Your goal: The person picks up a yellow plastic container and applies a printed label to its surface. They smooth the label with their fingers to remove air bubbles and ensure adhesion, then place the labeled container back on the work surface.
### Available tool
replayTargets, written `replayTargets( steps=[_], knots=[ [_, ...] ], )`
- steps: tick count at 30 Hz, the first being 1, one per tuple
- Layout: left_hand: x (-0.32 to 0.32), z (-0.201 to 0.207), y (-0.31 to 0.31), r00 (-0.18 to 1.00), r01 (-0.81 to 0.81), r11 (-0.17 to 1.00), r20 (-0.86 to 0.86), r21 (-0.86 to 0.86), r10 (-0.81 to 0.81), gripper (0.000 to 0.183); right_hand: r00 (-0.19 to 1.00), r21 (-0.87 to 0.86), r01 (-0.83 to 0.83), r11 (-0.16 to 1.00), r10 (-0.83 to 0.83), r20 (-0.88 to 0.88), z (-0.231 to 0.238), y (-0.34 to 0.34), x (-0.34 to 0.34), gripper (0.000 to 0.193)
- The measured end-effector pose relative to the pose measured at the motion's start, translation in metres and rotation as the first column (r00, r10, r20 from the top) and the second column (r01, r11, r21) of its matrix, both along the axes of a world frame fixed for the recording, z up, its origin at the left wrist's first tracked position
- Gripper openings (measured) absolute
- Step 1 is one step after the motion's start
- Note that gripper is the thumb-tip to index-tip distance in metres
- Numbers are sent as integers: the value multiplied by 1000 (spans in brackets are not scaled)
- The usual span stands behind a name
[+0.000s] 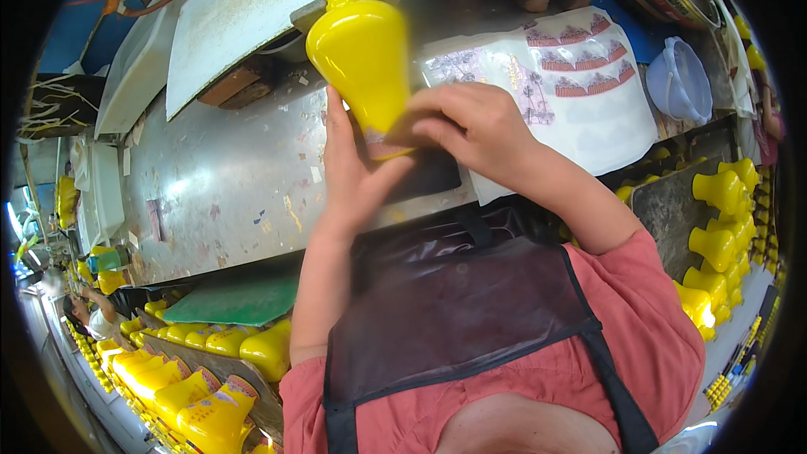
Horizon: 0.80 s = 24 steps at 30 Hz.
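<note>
While your left hand [357, 185] is cupping the base end of a glossy yellow, vase-shaped bottle [357, 42], your right hand [483, 122] is sitting at the right side of that same end with its fingers curled. Your left grip is holding the bottle between thumb and fingers; your right grip is looking narrow, but blur is covering its fingertips, leaving no way of telling whether they are pinching anything. The bottle is pointing its slim neck away from you, toward a rough grey block [303, 18] at the far side of a stained, silvery metal table [218, 202]. A pinkish patterned band [374, 139] is showing near the base, between your hands. To the right, a white paper sheet [588, 130] printed with reddish and purple designs is lying on the table, and a pale blue plastic bucket [685, 84] is standing beyond it. Below the table's near edge, yellow vases with patterned rims [223, 416] are lining up at your left, and plain yellow vases [714, 244] are crowding a rack at your right.
</note>
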<state>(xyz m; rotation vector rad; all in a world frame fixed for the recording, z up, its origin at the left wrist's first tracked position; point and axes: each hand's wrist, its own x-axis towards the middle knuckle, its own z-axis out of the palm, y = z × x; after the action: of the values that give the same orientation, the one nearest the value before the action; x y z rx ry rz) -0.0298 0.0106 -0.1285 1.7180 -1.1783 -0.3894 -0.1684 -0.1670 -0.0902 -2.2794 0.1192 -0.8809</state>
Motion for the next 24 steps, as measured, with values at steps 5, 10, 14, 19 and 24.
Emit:
replayTargets(
  steps=[5, 10, 14, 19, 24],
  knots=[
    [-4, 26, -24, 952, -197, 980, -244, -39, 182, 95, 989, 78, 131, 988, -135, 54, -6, -2, 4, 19],
    [12, 28, -52, 792, -229, 971, -594, -71, 143, 86, 998, 105, 51, 993, -55, 39, -14, 6, 7, 22],
    [19, 10, -51, 685, -231, 959, -727, -163, 42, 72, 967, 26, 233, 972, -235, 98, -17, 3, 23, 22],
    [28, 0, -49, 678, -209, 975, -729, -70, 93, 62, 967, 14, 215, 977, -215, 137, -2, -2, 10, 21],
    [17, 3, -45, 797, -241, 966, -587, -91, 143, 84, 934, 323, 306, 895, -348, 77, 26, -72, -32, 16]
  ],
)
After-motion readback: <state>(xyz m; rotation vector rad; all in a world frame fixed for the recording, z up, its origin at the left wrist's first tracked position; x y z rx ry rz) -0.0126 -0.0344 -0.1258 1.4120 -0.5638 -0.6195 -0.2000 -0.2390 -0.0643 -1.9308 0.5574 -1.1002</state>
